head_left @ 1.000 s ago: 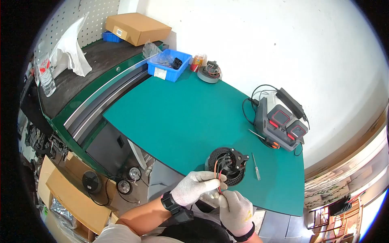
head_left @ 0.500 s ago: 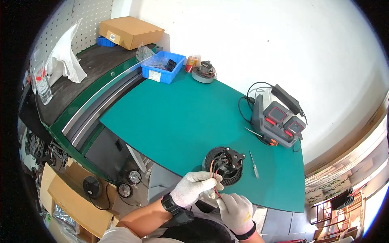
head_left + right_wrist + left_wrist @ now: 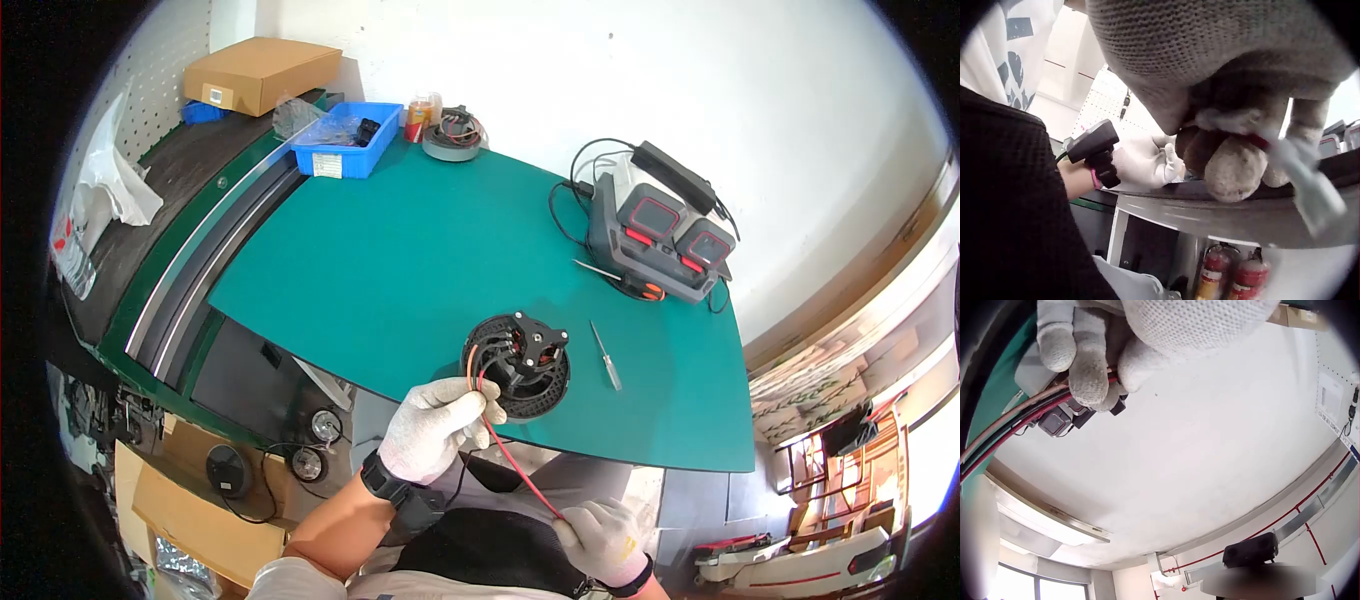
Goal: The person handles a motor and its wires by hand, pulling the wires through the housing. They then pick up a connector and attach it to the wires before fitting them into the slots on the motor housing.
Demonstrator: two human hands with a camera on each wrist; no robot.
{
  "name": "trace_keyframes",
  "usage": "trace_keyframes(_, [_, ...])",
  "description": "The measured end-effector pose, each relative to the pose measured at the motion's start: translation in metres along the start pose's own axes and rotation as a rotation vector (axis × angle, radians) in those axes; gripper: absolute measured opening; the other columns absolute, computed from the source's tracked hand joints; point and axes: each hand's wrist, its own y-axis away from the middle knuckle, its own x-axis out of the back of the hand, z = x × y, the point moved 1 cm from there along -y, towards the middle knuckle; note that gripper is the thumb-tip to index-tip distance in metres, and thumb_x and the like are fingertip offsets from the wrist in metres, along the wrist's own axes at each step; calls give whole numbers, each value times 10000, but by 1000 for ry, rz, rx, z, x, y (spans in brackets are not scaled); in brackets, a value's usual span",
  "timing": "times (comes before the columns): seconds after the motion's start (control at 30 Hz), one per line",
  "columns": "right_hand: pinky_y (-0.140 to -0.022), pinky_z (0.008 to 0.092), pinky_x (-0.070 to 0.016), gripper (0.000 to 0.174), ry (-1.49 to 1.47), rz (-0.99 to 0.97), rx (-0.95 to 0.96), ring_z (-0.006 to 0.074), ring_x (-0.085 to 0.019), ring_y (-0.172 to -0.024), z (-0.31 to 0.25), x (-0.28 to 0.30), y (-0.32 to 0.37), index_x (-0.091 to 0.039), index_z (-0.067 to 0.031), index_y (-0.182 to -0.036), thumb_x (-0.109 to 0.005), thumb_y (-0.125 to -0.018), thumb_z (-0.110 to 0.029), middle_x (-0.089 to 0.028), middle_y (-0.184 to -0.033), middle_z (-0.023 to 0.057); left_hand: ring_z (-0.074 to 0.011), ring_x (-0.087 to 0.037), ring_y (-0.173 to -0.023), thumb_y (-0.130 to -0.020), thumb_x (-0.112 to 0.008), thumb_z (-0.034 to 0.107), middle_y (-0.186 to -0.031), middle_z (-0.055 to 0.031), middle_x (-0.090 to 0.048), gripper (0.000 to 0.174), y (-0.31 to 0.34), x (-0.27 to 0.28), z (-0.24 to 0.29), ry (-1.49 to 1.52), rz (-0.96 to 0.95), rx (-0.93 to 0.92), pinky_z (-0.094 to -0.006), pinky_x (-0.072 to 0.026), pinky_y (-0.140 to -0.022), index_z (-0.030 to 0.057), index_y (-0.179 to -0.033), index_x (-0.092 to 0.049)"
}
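Note:
Both hands wear white knit gloves. My left hand (image 3: 425, 430) pinches a bundle of thin wires between thumb and fingers, right at the near edge of a round black motor-like unit (image 3: 535, 395) with a three-armed bracket on top. In the left wrist view, orange, dark and red wires (image 3: 1029, 415) pass between its fingers. Lower right, over the lap, my right hand (image 3: 603, 543) grips the far end of the red wire (image 3: 520, 472), which runs nearly straight between the hands. A whitish translucent connector (image 3: 1310, 181) sticks out past the right fingers in the right wrist view.
A screwdriver (image 3: 606, 358) lies right of the unit on the green table (image 3: 400, 260). Behind it stands a grey device (image 3: 650, 235) with cables and another pointed tool (image 3: 597, 269). A blue bin (image 3: 345, 150) and a similar round unit (image 3: 452, 140) sit at the back.
My right hand has drawn away from the left, down and to the right, stretching the red wire out. The left hand keeps its pinch by the unit. The head view has shifted.

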Motion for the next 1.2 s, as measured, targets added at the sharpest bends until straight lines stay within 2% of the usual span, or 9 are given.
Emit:
trace_keyframes(0.43, [-597,394,-522,144,4,91,-23,262,-641,-586,10,7,20,-676,-103,-837,-813,-803,-134,-609,-683,40,-201,-728,-802,-1054,-643,122,-1018,-167,-774,250,5,-5,2,-163,8,-90,-323,-598,-744,-44,-1226,-715])
trace_keyframes(0.5, [-591,393,-517,143,-10,98,-20,260,-631,-574,11,8,20,-675,-104,-833,-811,-802,-133,-602,-681,38,-163,-694,-789,-1033,-679,178,-974,-120,-761,283,10,-20,5,-772,235,-299,-303,-574,-751,-26,-1227,-695])
trace_keyframes(0.53, [-584,389,-510,144,-2,81,6,252,-622,-565,11,9,19,-672,-105,-826,-810,-800,-136,-588,-672,34,-141,-668,-830,-1012,-701,196,-1039,-100,-728,372,13,-28,6,-826,254,-363,-293,-566,-779,-32,-1301,-649])
trace_keyframes(0.63, [-566,381,-495,149,-20,93,32,236,-605,-549,13,9,19,-663,-109,-811,-808,-797,-141,-564,-658,28,-238,-589,-1117,-865,-825,167,-1155,-126,-613,591,24,-47,0,-1347,483,-935,-402,-512,-967,-13,-1374,-584])
trace_keyframes(0.67, [-556,377,-486,153,-42,107,54,229,-598,-542,14,8,18,-657,-111,-803,-807,-795,-143,-552,-652,24,-359,-616,-991,-840,-887,231,-1034,-104,-644,629,30,-51,5,-1625,391,-1172,-491,-475,-977,10,-1349,-592])
trace_keyframes(0.77, [-549,370,-480,193,-34,83,74,224,-587,-535,12,15,12,-620,-118,-765,-809,-789,-148,-537,-646,21,-292,-650,-1079,-759,-849,254,-1077,-82,-675,422,40,-96,16,-1844,-524,-893,-521,-477,-986,82,-1108,-686])
trace_keyframes(0.87, [-558,371,-484,231,-29,80,97,226,-583,-537,7,24,3,-583,-122,-741,-806,-793,-158,-513,-644,21,-245,-660,-1093,-853,-718,207,-1104,-49,-687,290,45,-105,-12,-1862,-805,-788,-503,-486,-1003,74,-1110,-701])
trace_keyframes(0.97, [-561,382,-489,245,-19,85,112,229,-587,-543,6,30,1,-567,-122,-750,-802,-802,-171,-499,-649,30,-217,-663,-968,-855,-723,221,-1062,-50,-660,306,45,-108,-16,-1905,-803,-756,-403,-540,-859,54,-1111,-694])
trace_keyframes(1.2, [-570,390,-517,191,-60,77,93,247,-627,-574,9,29,4,-624,-112,-836,-795,-837,-196,-546,-677,46,-245,-673,-805,-782,-812,203,-939,-19,-680,251,41,-110,-18,-1942,-763,-635,-388,-542,-736,131,-1005,-723])
